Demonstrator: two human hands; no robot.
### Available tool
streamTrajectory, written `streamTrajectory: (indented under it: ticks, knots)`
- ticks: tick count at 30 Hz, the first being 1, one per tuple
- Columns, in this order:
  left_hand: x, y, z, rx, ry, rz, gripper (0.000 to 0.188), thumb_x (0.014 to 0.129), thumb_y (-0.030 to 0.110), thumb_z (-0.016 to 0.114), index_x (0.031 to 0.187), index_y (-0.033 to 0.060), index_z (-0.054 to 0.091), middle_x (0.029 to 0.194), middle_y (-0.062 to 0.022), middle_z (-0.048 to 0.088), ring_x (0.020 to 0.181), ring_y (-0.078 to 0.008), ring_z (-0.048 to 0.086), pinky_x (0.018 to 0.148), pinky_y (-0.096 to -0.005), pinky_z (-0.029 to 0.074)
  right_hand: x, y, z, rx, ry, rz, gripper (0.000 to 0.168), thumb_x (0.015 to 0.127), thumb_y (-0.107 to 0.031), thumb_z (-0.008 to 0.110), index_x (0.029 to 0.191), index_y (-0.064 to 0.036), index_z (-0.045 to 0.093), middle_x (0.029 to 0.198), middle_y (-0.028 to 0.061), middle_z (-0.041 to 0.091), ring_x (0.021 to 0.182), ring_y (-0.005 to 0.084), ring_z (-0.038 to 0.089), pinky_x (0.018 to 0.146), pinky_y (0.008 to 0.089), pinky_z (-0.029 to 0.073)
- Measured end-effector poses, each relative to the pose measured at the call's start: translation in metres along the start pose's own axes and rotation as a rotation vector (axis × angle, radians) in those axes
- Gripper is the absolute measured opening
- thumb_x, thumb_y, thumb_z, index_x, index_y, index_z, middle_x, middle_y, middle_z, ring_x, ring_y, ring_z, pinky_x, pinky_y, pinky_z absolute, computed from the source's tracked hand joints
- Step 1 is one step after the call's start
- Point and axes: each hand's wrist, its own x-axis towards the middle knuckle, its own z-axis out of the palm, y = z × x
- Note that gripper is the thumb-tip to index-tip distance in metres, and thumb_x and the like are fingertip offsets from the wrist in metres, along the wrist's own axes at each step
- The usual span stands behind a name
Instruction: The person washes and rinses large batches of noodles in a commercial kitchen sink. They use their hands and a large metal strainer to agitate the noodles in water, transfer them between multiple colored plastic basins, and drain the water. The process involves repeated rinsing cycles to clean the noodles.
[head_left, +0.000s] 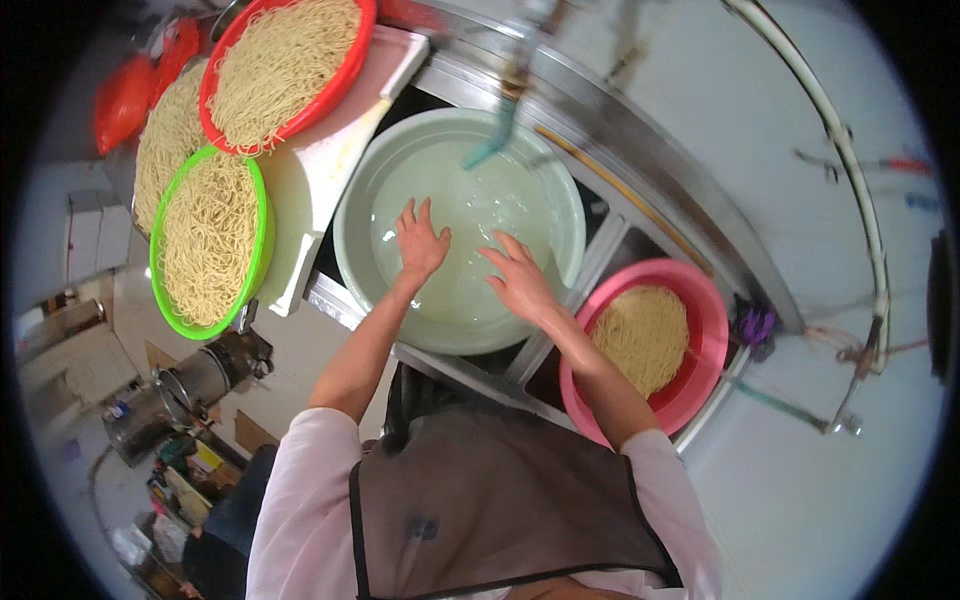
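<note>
Both my hands are over a large pale green plastic basin (351, 247) filled with slightly cloudy water (450, 300). My left hand (422, 238) has its fingers spread and holds nothing. To its right, my right hand (517, 274) also has its fingers apart with nothing in them. Whether the fingertips touch the water is hard to tell. A blue-green hose end (487, 146) hangs from the tap over the basin's far side. Beneath my right forearm stands a pink basin (709, 352) with pale noodles (645, 337) inside.
At the left, a red basket (365, 45) and a green basket (268, 247) hold heaped noodles, with another noodle pile (169, 142) behind. A white board (337, 157) lies beside the basin. A yellowish stick (622, 199) rests along the steel sink's back. A metal canister (199, 382) stands lower left.
</note>
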Motion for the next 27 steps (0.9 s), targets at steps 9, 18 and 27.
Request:
streamTrajectory:
  ticks: [9, 18, 27]
  knots:
    - [0.100, -0.059, 0.032, 0.142, -0.574, -0.200, 0.063, 0.084, 0.019, 0.062, 0.144, 0.0123, 0.044, 0.148, -0.0160, 0.040, 0.137, -0.0348, 0.037, 0.109, -0.0551, 0.034, 0.224, 0.043, 0.092, -0.525, -0.564, 0.156, 0.046, 0.091, -0.018, 0.056, 0.138, -0.015, 0.052, 0.149, 0.0165, 0.040, 0.135, 0.0373, 0.040, 0.107, 0.0463, 0.040]
    - [-0.028, -0.109, 0.177, 0.268, -0.307, 0.172, 0.055, 0.090, 0.029, 0.055, 0.141, 0.0086, 0.048, 0.142, -0.0173, 0.049, 0.130, -0.0362, 0.046, 0.112, -0.0547, 0.029, 0.155, 0.101, 0.088, -0.689, -0.642, 0.096, 0.042, 0.094, -0.025, 0.049, 0.131, -0.007, 0.058, 0.143, 0.0198, 0.047, 0.128, 0.0368, 0.049, 0.106, 0.0472, 0.041]
    - [-0.051, -0.061, 0.105, 0.334, -0.689, 0.298, 0.046, 0.090, 0.020, 0.056, 0.135, 0.0105, 0.054, 0.141, -0.0176, 0.050, 0.131, -0.0335, 0.047, 0.110, -0.0513, 0.036, 0.022, 0.191, 0.117, -0.789, -0.692, 0.135, 0.034, 0.094, -0.020, 0.044, 0.120, -0.015, 0.064, 0.131, 0.0180, 0.058, 0.118, 0.0336, 0.058, 0.098, 0.0517, 0.046]
